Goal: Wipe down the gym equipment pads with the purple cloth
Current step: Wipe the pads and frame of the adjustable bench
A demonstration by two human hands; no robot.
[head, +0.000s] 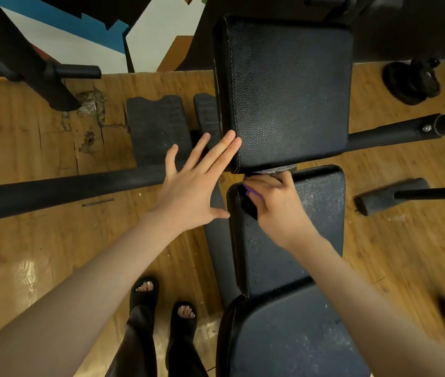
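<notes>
- Step in hand: the right hand (pixel 275 205), fingers curled round the purple cloth (pixel 251 192), wipes the far left corner of the middle pad (pixel 314 213), by the gap to the far pad (pixel 292 91).
- The left hand (pixel 191 186), fingers straight and spread, holds nothing; its fingertips (pixel 232 140) touch the far pad's near left corner.
- Next move, likely: sweep the cloth along the far edge, then onto the far pad.
- Surroundings: near pad (pixel 292 336); frame bar (pixel 66 189); weight plates (pixel 411 83) on the floor, not obstructing.
</notes>
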